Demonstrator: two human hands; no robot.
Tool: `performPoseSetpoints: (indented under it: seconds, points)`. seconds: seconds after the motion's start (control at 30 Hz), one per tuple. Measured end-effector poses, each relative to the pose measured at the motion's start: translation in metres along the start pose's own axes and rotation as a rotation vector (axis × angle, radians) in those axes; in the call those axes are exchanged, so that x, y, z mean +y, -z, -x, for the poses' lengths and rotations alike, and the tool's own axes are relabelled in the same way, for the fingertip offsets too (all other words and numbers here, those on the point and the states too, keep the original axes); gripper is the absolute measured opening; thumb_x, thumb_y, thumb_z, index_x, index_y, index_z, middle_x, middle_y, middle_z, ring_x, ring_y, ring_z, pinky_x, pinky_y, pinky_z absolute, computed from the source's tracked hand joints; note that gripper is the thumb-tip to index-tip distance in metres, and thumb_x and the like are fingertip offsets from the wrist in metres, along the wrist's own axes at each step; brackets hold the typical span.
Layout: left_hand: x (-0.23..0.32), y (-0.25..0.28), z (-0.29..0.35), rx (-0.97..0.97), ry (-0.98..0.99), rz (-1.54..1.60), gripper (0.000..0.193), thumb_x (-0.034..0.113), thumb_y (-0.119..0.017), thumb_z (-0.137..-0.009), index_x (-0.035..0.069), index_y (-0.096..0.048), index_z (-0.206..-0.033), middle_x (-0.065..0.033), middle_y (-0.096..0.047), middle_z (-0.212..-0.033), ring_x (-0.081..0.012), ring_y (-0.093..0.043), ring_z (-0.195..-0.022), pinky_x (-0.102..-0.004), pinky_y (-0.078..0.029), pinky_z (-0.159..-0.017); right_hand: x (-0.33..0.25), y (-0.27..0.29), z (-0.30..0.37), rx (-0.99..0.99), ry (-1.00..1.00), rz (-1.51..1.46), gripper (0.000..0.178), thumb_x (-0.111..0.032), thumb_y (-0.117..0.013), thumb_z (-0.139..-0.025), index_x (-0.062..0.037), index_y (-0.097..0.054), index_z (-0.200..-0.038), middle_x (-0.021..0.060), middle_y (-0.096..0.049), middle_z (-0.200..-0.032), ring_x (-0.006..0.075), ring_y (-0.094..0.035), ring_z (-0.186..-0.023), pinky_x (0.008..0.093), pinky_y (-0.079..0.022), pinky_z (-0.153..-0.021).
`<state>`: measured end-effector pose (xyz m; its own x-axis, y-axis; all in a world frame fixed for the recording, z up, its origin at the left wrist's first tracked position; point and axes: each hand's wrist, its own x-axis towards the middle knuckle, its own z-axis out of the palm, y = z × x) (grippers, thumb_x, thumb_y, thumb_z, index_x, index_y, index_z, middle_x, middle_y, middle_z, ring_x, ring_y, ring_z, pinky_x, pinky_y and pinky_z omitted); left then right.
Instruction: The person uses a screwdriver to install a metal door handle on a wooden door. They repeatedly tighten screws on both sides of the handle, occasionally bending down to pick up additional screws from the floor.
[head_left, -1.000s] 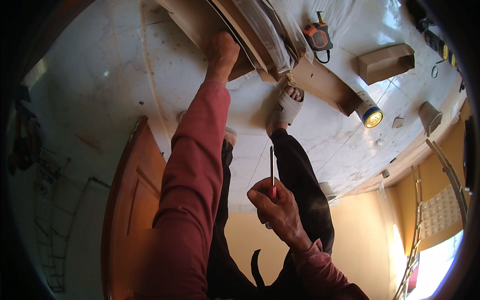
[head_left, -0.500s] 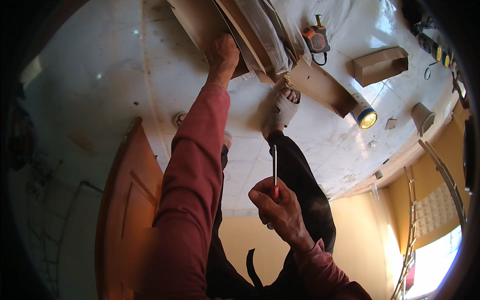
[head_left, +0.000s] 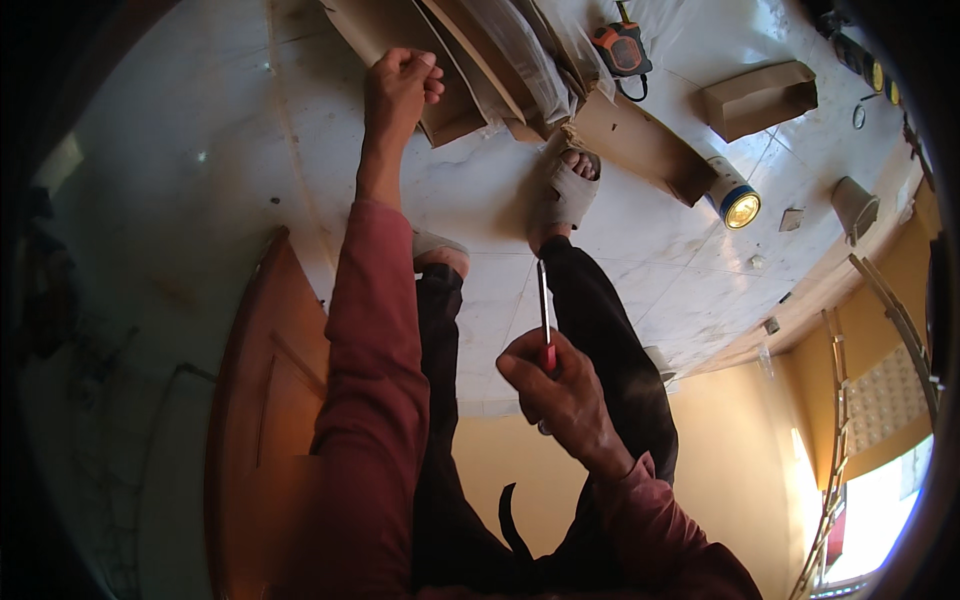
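Observation:
My right hand (head_left: 565, 395) is closed around the red handle of a screwdriver (head_left: 545, 300), whose metal shaft points up and away. Farther off on the left, my left hand (head_left: 400, 88) has its fingers curled together in a pinch. Anything between those fingers is too small or hidden to make out. That hand is over the near left edge of a long open cardboard box (head_left: 455, 125). More cardboard and clear plastic wrapping (head_left: 515, 55) lie beside it. Past my right foot, a cardboard flap (head_left: 640, 145) stretches out to the right.
An orange and black tape measure (head_left: 622, 50) lies beyond the flap. To its right are a small open carton (head_left: 760, 105), a white and blue can (head_left: 733, 190) and a grey cup (head_left: 855, 208). A wooden door panel (head_left: 265, 380) is at left; ladders (head_left: 835, 420) lean at right.
My left hand has lifted out of the long box and moved left, with its fingers now pinched in view. The right hand keeps the screwdriver at nearly the same place.

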<state>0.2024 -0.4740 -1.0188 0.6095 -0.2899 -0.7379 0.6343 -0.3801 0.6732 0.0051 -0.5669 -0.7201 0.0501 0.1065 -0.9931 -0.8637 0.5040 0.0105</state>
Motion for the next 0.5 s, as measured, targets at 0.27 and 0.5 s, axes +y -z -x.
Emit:
performPoseSetpoints:
  seconds: [0.27, 0.5]
  points:
    - [0.070, 0.028, 0.154, -0.050, 0.090, 0.590, 0.021, 0.021, -0.070, -0.091, 0.003, -0.062, -0.099, -0.0085, -0.068, -0.087, -0.0135, -0.060, -0.070, -0.0252, -0.048, -0.062, 0.035, 0.007, -0.009, 0.113, 0.340, -0.029, 0.031, -0.025, -0.064, -0.094, -0.0061, -0.051, -0.114, 0.0005, -0.051, -0.072, 0.0071, -0.051, -0.057, 0.0234, -0.040, -0.044]
    - [0.139, 0.062, 0.367, -0.109, 0.185, 0.684, 0.019, 0.021, -0.064, -0.095, 0.004, -0.057, -0.099, -0.0063, -0.061, -0.083, -0.0132, -0.058, -0.069, -0.0259, -0.050, -0.067, 0.083, 0.021, 0.052, 0.057, 0.222, 0.118, 0.035, -0.034, -0.055, -0.098, -0.0095, -0.046, -0.122, 0.0006, -0.047, -0.065, 0.0090, -0.045, -0.045, 0.0241, -0.041, -0.039]
